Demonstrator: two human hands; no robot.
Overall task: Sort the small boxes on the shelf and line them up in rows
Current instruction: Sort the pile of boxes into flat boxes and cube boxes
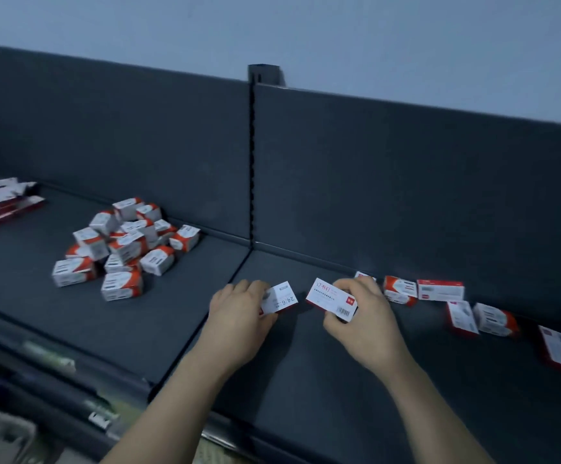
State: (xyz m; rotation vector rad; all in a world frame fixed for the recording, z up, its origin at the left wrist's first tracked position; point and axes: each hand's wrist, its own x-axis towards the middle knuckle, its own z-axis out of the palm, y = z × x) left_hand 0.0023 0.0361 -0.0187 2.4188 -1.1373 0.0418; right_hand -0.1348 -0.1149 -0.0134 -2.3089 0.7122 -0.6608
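Note:
My left hand (239,316) grips a small white and red box (281,298) marked 24/6, low over the dark shelf (339,380). My right hand (363,313) pinches a second white and red box (331,298) with a barcode, just to the right of the first. The two boxes are a small gap apart. Several more small boxes (440,289) lie scattered along the shelf's back edge to the right. A loose heap of the same boxes (125,246) sits on the left shelf section.
An upright slotted post (251,162) divides the dark back panels. At the far left lies a stack of flat red and white packs (1,202). A lower shelf edge with labels (48,356) runs below at the left.

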